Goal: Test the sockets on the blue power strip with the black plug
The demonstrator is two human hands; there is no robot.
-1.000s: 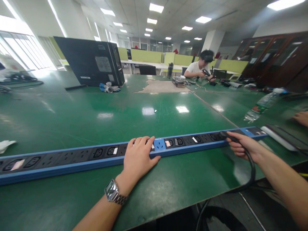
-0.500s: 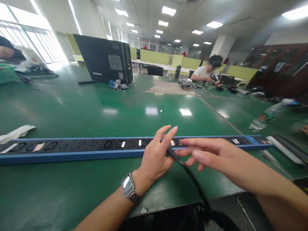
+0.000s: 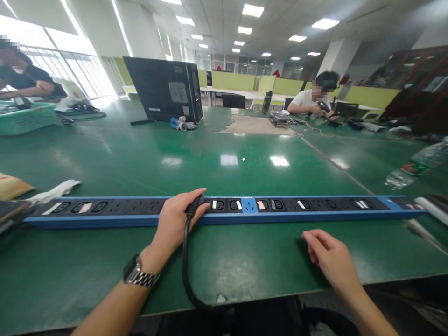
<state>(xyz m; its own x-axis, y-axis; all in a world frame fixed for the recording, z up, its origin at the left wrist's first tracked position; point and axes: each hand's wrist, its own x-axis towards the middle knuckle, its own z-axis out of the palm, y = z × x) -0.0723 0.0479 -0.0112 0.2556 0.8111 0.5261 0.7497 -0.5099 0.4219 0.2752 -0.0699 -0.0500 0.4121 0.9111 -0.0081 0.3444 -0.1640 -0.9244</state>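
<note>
A long blue power strip (image 3: pixel 224 218) with black outlets lies across the green table. One blue outlet (image 3: pixel 249 205) stands out right of its middle, and small white and pink labels stick to several sockets. My left hand (image 3: pixel 178 212), with a watch (image 3: pixel 135 270) on the wrist, grips the plug end of a black power cord (image 3: pixel 187 275) over the strip, left of centre. The cord curves down past the table's front edge. Whether the plug sits in a socket is hidden by the fingers. My right hand (image 3: pixel 327 252) hovers in front of the strip, fingers curled together, nothing visible in them.
A black computer case (image 3: pixel 161 88) stands at the back left, with gloves (image 3: pixel 182 123) beside it. A green basket (image 3: pixel 28 119) and a person (image 3: pixel 31 74) are at far left. Another person (image 3: pixel 311 102) sits at back right. A plastic bottle (image 3: pixel 416 163) lies at right.
My left hand has moved left along the strip with the cord's plug. My right hand has drawn away from the cord, down and to the right, and its fingers have curled in.
</note>
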